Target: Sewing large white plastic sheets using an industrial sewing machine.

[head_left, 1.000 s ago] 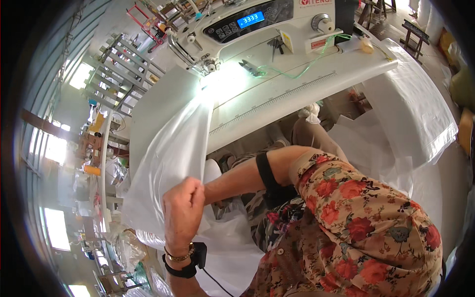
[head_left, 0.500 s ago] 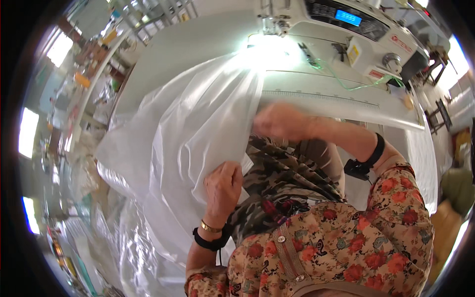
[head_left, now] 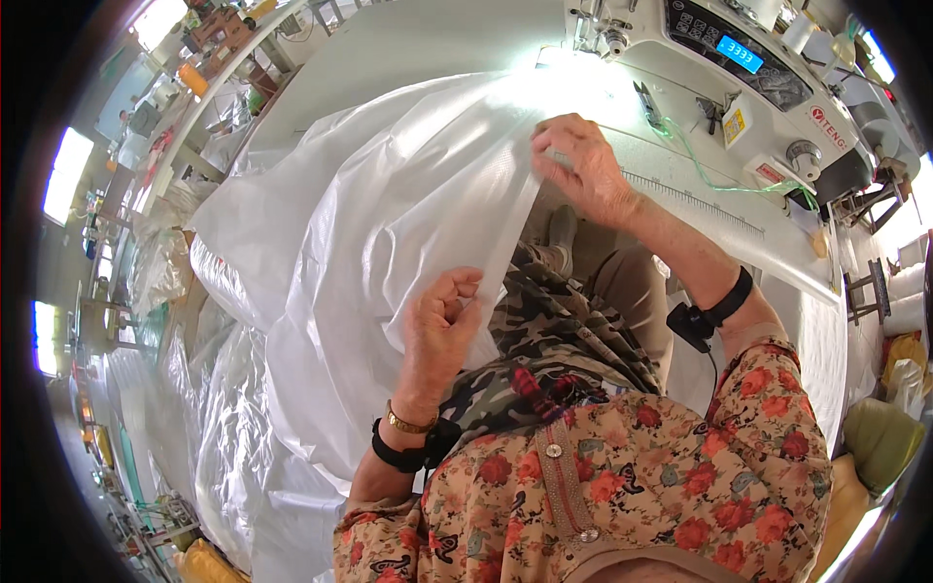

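A white translucent plastic sheet [head_left: 360, 233] runs in folds from the bright spot under the sewing machine [head_left: 777, 107] down over the table edge toward my lap. At the sheet's right edge, close to the machine, my right hand [head_left: 588, 173] has its fingers bent, with thumb and fingertips on that edge. Lower along the same edge rests my left hand [head_left: 439, 325], its fingers half curled and thumb apart from them, nothing seen between. Glare from the lamp hides the needle area and the sheet's far end.
Thread snips [head_left: 648, 105] lie beside the machine, near loose green thread [head_left: 695, 160]. A ruler scale [head_left: 695, 204] runs along the table's front. More crumpled clear plastic [head_left: 243, 447] hangs at my left. A cluttered shelf [head_left: 209, 107] stands beyond the table's left side.
My right hand has moved up along the sheet's edge toward the machine. My left hand has risen slightly and its fist has loosened. The whole view has shifted a little.
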Available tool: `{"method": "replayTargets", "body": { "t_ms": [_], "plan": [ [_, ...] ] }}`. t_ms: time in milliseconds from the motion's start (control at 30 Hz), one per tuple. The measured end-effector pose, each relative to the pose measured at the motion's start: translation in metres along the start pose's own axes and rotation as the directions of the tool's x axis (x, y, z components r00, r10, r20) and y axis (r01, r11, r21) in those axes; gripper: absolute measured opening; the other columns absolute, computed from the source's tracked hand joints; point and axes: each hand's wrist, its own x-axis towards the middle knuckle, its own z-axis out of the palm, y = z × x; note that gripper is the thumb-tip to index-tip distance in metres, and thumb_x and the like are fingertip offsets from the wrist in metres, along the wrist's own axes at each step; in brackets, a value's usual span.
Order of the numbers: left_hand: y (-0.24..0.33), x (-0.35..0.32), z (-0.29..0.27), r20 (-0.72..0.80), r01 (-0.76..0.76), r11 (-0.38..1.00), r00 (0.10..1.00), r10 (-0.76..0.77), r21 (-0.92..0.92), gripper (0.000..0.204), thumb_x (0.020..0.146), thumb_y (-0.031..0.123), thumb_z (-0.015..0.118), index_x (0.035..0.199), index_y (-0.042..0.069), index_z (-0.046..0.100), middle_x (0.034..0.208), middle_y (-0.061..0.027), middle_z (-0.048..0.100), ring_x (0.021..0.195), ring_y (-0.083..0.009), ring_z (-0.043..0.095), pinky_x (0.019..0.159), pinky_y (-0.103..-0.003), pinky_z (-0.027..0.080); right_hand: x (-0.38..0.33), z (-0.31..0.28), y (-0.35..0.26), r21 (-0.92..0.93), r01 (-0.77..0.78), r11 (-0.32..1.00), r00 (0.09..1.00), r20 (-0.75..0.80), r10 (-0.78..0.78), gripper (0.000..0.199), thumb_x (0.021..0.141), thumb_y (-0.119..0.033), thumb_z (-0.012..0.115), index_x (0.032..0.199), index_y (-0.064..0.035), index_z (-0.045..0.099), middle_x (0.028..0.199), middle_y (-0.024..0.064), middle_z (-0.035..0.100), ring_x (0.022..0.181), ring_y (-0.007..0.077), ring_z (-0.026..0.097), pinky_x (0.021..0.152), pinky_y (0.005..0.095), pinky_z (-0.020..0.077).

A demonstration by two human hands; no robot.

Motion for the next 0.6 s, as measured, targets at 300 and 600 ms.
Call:
{"method": "replayTargets", "body": {
  "t_ms": [300,600],
  "plan": [
    [0.027,-0.010,0.015,0.006,-0.232,0.951,0.972,0.235,0.204,0.026,0.082,-0.005,0.057,0.108,0.000,0.060,0.081,-0.0075,0.062,0.054,-0.0105,0.050,0.051,-0.025,0.041,0.020,-0.008,0.050,-0.167,-0.700,0.694,0.713,-0.116,0.692,0.023,0.088,-0.028,0.059,0.096,-0.0064,0.062,0.090,0.0119,0.069,0.087,0.0297,0.067,0.078,0.0418,0.0504],
    [0.042,-0.002,0.030,0.148,-0.533,0.739,0.840,0.523,0.412,0.039,0.083,-0.001,0.061,0.122,-0.003,0.058,0.074,-0.0097,0.052,0.057,-0.0214,0.052,0.055,-0.031,0.044,0.046,-0.006,0.085,-0.312,-0.775,0.550,0.597,-0.075,0.799,0.029,0.080,-0.028,0.063,0.092,-0.0025,0.069,0.094,0.0176,0.070,0.091,0.0333,0.067,0.078,0.0431,0.0521]
  ]
}}
